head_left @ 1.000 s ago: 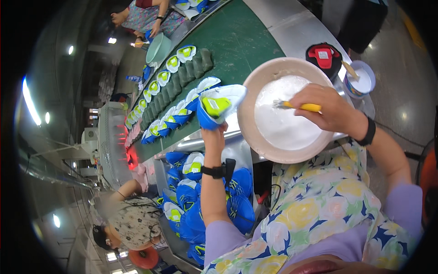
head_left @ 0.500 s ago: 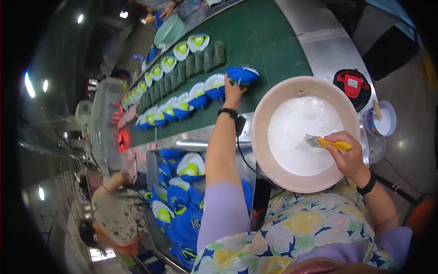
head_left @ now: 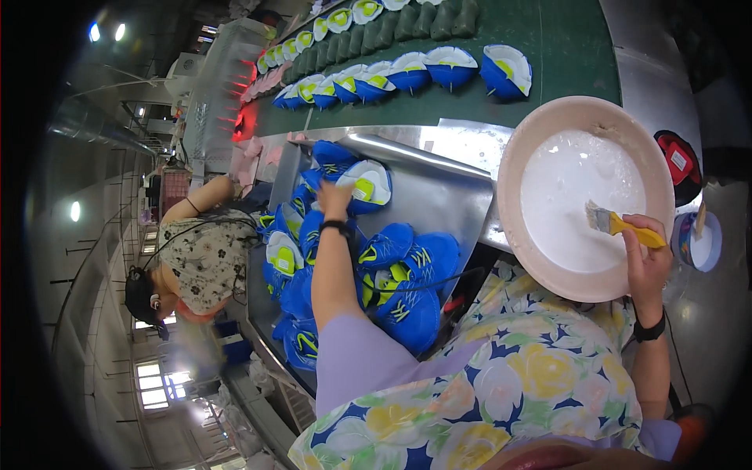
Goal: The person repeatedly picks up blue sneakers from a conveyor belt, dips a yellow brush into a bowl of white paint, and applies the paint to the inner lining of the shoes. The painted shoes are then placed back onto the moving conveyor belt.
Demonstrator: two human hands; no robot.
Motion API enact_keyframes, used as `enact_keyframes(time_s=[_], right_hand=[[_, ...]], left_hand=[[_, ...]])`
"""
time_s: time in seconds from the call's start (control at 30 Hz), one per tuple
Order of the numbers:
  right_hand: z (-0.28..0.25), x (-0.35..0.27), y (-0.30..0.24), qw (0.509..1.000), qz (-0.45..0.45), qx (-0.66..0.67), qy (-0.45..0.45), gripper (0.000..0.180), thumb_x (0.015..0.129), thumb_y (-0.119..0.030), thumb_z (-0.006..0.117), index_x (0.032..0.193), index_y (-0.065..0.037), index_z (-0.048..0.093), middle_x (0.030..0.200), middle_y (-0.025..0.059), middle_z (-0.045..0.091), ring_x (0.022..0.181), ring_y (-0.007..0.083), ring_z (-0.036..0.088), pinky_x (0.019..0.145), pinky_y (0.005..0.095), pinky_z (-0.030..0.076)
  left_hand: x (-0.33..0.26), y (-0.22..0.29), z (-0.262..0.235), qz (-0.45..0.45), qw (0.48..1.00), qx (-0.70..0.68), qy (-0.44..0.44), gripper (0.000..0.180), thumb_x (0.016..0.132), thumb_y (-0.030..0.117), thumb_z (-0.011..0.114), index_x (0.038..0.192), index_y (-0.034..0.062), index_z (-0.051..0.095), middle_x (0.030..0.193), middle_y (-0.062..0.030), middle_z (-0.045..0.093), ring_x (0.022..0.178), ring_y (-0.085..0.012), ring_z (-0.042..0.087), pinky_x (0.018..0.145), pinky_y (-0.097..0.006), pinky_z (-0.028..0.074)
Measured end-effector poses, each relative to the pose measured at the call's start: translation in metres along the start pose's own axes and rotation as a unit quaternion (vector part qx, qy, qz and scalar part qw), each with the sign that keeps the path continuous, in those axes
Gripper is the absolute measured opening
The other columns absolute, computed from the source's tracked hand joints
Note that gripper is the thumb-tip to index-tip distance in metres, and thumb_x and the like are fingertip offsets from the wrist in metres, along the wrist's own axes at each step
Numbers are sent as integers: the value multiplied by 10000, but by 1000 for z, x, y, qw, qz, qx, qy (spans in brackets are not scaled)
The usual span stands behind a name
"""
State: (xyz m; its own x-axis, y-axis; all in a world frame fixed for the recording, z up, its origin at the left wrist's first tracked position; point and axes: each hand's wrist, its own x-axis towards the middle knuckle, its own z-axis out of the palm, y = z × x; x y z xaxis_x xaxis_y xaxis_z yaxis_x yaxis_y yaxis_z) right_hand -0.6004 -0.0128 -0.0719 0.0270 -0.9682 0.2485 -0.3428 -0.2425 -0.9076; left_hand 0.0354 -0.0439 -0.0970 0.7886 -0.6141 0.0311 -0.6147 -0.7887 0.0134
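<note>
My left hand reaches into a metal tray of blue shoe uppers, beside a shoe upper with a white and lime-green underside. Its fingers are smeared by motion, so a hold cannot be made out. In my right hand is a paintbrush with a yellow handle, its pale bristles over the white liquid. That liquid fills a large beige basin. On the green conveyor belt, a blue shoe upper stands with its white underside showing, at the right end of a row.
Beyond that row lie dark green shoe-shaped pieces and another row of uppers. Right of the basin are a red and black item and a small tub. Another person works at the left. A black cable crosses the tray.
My left hand has let go of the shoe upper on the belt and moved back down into the tray. The view has shifted left. The brush stays over the basin.
</note>
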Motion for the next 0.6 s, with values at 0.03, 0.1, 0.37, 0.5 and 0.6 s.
enact_keyframes(time_s=[0.03, 0.1, 0.37, 0.5, 0.6], right_hand=[[1, 3, 1, 1000, -6, 16, -7, 121, 911, -10, 643, 1029, -1, 623, 1025, 103, 686, 954, 199, 657, 859, 290, 491], [3, 0, 0, 1000, -5, -3, 6, 121, 907, -10, 646, 1026, -4, 626, 1007, 97, 690, 934, 198, 662, 846, 286, 492], [0, -1, 1, 998, -24, -50, 25, 96, 886, -36, 677, 969, -7, 638, 945, 98, 688, 862, 185, 661, 773, 286, 496], [-3, 7, 3, 1000, 23, -15, -10, 174, 898, -144, 703, 982, -4, 641, 912, 84, 689, 765, 150, 636, 695, 267, 500], [-4, 19, -12, 996, 29, -36, -80, 208, 893, -175, 695, 979, 0, 623, 803, 102, 671, 708, 166, 631, 660, 279, 494]], left_hand=[[9, -65, 13, -42, 974, -173, -139, 913, 722, 383, 838, 1410, -49, 422, 1332, -229, 565, 1222, -332, 552, 982, -433, 465], [-12, -53, 19, -33, 948, -285, -134, 780, 773, 329, 806, 1347, -82, 475, 1232, -210, 625, 1140, -294, 609, 889, -419, 500], [-140, 91, -58, 366, 884, -214, -199, 482, 871, 123, 619, 1299, -73, 512, 1199, -267, 607, 1014, -401, 625, 906, -431, 494], [-157, 94, -34, 574, 817, -53, -27, 447, 820, 14, 580, 1267, 13, 573, 1187, -210, 561, 1057, -402, 544, 895, -451, 465], [-168, 106, -34, 546, 838, -15, -1, 501, 775, -9, 618, 1267, 38, 538, 1179, -213, 532, 1072, -403, 513, 880, -450, 449]])
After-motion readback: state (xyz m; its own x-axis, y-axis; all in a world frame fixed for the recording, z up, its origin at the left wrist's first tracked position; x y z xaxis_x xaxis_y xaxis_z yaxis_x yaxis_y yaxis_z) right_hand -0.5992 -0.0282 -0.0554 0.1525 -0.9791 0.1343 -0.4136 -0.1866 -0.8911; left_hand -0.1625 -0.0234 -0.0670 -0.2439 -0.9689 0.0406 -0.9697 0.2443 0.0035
